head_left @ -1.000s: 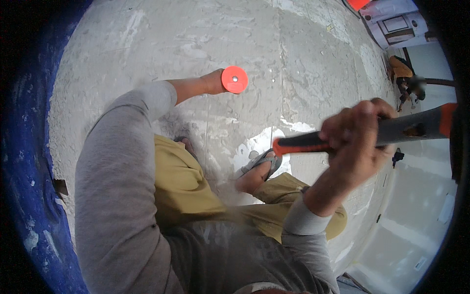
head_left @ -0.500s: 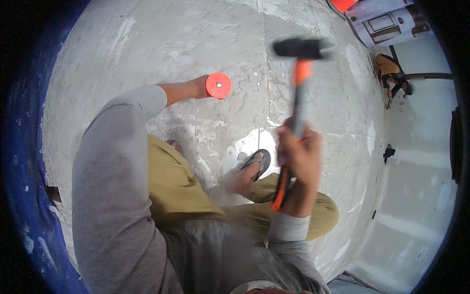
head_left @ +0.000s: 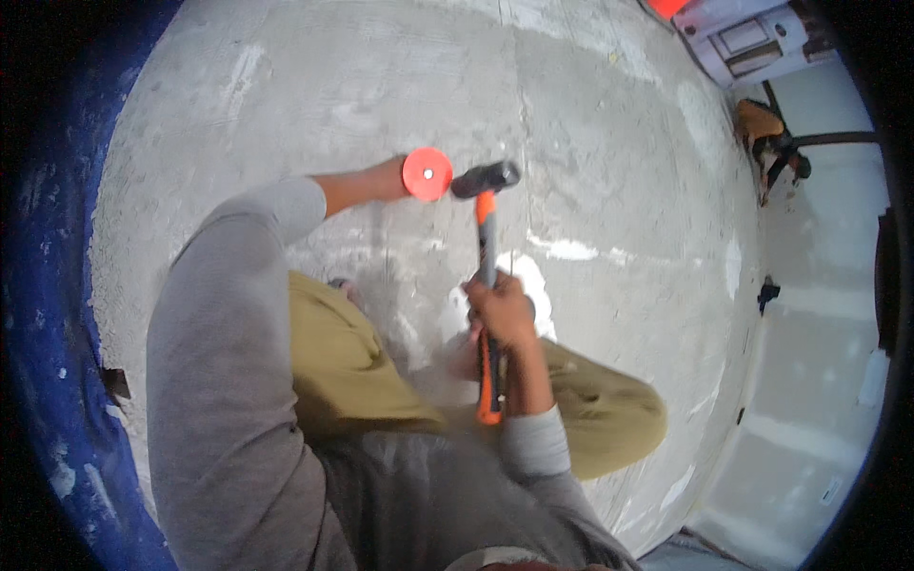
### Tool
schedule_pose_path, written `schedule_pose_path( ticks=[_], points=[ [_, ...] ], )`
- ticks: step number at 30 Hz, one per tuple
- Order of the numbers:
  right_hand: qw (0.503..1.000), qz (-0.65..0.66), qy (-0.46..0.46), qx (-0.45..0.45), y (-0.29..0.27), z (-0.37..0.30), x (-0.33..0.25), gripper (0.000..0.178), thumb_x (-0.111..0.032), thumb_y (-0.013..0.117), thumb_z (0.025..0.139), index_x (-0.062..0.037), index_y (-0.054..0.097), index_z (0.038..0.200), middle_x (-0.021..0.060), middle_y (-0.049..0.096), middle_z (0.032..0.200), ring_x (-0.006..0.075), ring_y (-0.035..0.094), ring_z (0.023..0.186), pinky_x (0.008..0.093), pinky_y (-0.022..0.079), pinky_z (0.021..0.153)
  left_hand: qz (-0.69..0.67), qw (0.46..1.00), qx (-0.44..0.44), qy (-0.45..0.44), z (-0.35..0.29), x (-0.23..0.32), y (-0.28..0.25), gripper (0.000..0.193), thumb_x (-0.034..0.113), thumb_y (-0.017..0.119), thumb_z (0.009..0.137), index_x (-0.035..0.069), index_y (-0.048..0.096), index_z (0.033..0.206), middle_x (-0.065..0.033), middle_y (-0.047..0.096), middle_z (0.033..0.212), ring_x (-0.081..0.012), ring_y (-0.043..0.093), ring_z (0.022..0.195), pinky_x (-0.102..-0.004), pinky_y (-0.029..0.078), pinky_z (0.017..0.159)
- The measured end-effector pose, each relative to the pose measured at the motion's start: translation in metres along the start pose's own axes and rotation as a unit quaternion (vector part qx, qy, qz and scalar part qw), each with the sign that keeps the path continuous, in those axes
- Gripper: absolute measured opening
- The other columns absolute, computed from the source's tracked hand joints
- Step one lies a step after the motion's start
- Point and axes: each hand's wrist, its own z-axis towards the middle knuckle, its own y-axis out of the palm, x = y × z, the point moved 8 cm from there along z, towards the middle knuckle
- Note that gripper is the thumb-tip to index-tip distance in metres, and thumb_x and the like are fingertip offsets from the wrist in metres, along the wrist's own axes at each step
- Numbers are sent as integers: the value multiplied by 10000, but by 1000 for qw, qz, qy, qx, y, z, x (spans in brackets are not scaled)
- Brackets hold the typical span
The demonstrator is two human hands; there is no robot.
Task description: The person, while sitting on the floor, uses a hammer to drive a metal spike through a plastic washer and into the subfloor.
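My left hand [head_left: 387, 178] is closed around a chisel with a round red guard [head_left: 416, 176]. A metal end shows at the disc's centre, while the shaft and tip below are hidden. In my right hand [head_left: 505, 312] is a club hammer [head_left: 487, 238] with a dark head and a grey, black and orange handle, gripped around mid-handle. The hammer head is right beside the guard's right edge; whether they touch, I cannot tell. Both tools are over the rough grey floor [head_left: 314, 105].
A blue sheet [head_left: 48, 333] runs along the left side. At the far right a person [head_left: 773, 147] is low by the pale wall [head_left: 809, 305], near a small dark object [head_left: 768, 294]. An orange-red item [head_left: 667, 7] and a printed box [head_left: 747, 43] stand at the top right.
My right hand has brought the hammer left and its head lower, from well right of the red guard to beside it. My left hand stays nearly in place on the chisel.
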Motion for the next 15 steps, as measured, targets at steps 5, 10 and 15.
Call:
schedule_pose_path(
  ticks=[5,10,15],
  points=[
    [980,94,-162,62,-62,-39,-66,182,-142,629,850,18,543,832,30,516,540,120,486,400,264,394,382,35,999,13,1,-2,-3,2,467,325,758,785,84,583,1145,-104,636,1134,-268,587,1064,-375,475,921],
    [866,217,-419,167,-109,-109,-170,133,-118,596,913,-8,530,878,20,457,527,87,419,374,255,366,349,2,997,-35,-62,-5,12,-4,489,398,736,790,105,590,1153,-109,631,1153,-282,589,1055,-370,485,918],
    [862,272,-413,112,-64,-32,-95,63,-72,568,909,-47,543,961,59,563,706,110,555,621,276,465,527,65,993,-73,-59,5,29,0,473,360,740,791,101,587,1156,-103,633,1148,-262,599,1048,-359,481,919]
  ],
)
